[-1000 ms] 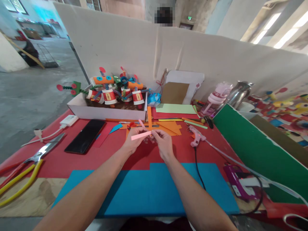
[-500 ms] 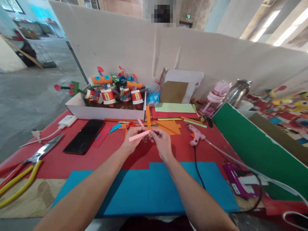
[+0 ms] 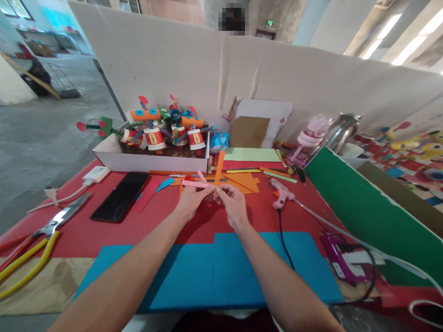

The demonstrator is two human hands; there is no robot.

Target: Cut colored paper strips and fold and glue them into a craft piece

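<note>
Above the middle of the red table, my left hand (image 3: 191,198) and my right hand (image 3: 232,201) meet fingertip to fingertip. Both are closed on narrow paper strips that cross where the fingers pinch. A pink paper strip (image 3: 194,184) juts out leftward over my left hand, and a second pink end shows just behind it. The orange paper strip (image 3: 219,166) points up and away from between the hands. My fingers hide the joint of the strips. Orange paper pieces (image 3: 244,182) lie flat just beyond my right hand.
Left lie a black phone (image 3: 120,197) and large scissors (image 3: 51,228). Behind, a white box (image 3: 148,161) holds paper-cup figures. A pink glue gun (image 3: 283,193) with its cord lies right, near a green box (image 3: 370,207). Blue sheets (image 3: 214,272) cover the front edge.
The pink strip has swung from slanting down toward me to lying nearly level, pointing left. The orange strip now leans a little to the right. Both hands keep their pinch.
</note>
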